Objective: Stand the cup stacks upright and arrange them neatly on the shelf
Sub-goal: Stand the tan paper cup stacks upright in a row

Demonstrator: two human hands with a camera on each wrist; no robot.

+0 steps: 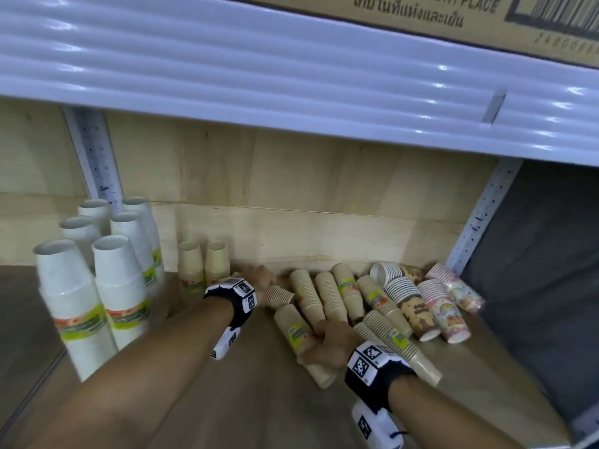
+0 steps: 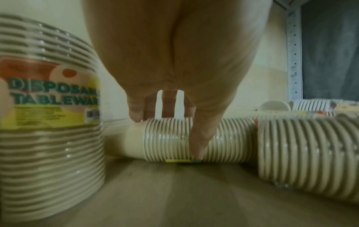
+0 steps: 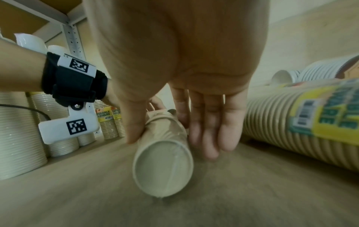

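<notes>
Several tan cup stacks (image 1: 340, 293) lie on their sides on the wooden shelf (image 1: 227, 400). My left hand (image 1: 262, 280) (image 2: 169, 132) grips a short lying tan stack (image 1: 280, 294) (image 2: 170, 138), with the fingers over its top and the thumb down its front. My right hand (image 1: 327, 341) (image 3: 170, 144) straddles another lying tan stack (image 1: 296, 335) (image 3: 163, 169), thumb on one side and fingers on the other, its base end toward the wrist camera. Two tan stacks (image 1: 202, 267) stand upright just left of my left hand.
Tall white cup stacks (image 1: 107, 286) stand upright at the left. Brown-printed (image 1: 415, 309) and pink-printed (image 1: 444, 312) stacks lie at the right, near the metal post (image 1: 476, 228). A white upper shelf (image 1: 291, 76) with a cardboard box (image 1: 421, 14) hangs overhead.
</notes>
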